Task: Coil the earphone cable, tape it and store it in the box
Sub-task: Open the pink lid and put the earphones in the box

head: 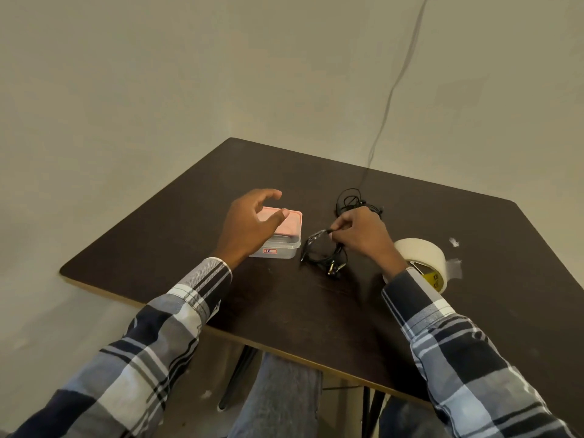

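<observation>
Here, left hand fingers spread above red-stickered box; right hand fingers pinching taped earphone coil; sticker text unreadable.

Left hand raised, fingers spread, right hand pinching, fingers curled

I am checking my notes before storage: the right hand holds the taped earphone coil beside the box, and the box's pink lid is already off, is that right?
Not quite: the head view shows the pink lid still on the box, with the open left hand reaching over it. The rest holds: the right hand pinches the taped earphone coil beside the box.
</observation>
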`<state>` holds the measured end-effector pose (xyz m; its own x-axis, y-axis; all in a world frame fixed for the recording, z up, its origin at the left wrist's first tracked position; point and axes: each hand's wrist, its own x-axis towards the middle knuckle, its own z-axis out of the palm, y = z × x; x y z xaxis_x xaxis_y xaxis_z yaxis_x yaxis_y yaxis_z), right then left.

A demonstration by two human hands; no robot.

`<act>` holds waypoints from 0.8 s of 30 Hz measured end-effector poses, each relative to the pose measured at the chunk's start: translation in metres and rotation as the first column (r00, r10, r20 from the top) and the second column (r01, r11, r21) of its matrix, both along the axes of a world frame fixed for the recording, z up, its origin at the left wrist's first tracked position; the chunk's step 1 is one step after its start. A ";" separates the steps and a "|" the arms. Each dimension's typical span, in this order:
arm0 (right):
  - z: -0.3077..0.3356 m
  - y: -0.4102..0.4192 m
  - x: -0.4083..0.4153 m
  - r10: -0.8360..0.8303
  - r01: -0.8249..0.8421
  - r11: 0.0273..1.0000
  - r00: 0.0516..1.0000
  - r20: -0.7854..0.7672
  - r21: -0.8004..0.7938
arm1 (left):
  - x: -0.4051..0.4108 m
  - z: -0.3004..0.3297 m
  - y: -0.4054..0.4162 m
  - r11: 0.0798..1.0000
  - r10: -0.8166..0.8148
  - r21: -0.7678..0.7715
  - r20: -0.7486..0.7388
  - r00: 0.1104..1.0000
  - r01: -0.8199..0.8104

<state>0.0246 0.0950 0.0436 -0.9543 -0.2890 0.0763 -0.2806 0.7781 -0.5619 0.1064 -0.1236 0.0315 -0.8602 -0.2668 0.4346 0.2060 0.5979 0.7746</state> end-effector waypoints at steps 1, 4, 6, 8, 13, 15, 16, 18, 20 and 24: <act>0.004 0.002 0.002 0.005 -0.003 0.996 1.000 0.019 -0.093 | 0.000 0.002 0.001 1.000 -0.011 0.009 -0.004 1.000 0.011; 0.022 0.006 0.013 0.036 -0.023 0.946 0.999 0.033 -0.323 | -0.002 0.010 0.006 0.999 -0.037 0.010 -0.011 0.999 0.037; 0.036 0.006 0.020 0.055 -0.041 0.910 0.998 0.021 -0.412 | -0.003 0.015 0.009 0.998 -0.056 0.000 -0.012 0.998 0.056; 0.049 0.005 0.025 0.068 -0.056 0.882 0.998 0.009 -0.468 | -0.005 0.021 0.014 0.996 -0.087 -0.008 0.004 0.996 0.087; 0.075 -0.010 0.032 0.134 -0.147 0.818 0.989 -0.064 -0.555 | -0.004 0.038 0.016 0.978 -0.190 0.084 0.014 0.982 0.189; 0.081 -0.020 0.036 0.139 -0.167 0.797 0.986 -0.092 -0.580 | -0.002 0.042 0.010 0.975 -0.194 0.114 0.010 0.981 0.192; 0.082 -0.025 0.037 0.136 -0.172 0.791 0.985 -0.106 -0.587 | -0.001 0.043 0.007 0.974 -0.191 0.129 0.007 0.982 0.189; 0.082 -0.037 0.039 0.133 -0.182 0.776 0.983 -0.126 -0.603 | 0.004 0.044 -0.001 0.970 -0.178 0.168 -0.001 0.984 0.175; 0.079 -0.048 0.041 0.137 -0.186 0.761 0.982 -0.127 -0.622 | 0.008 0.043 -0.010 0.962 -0.159 0.222 -0.005 0.987 0.156; 0.070 -0.069 0.043 0.175 -0.193 0.734 0.980 -0.093 -0.651 | 0.016 0.037 -0.028 0.961 -0.106 0.258 -0.003 0.994 0.103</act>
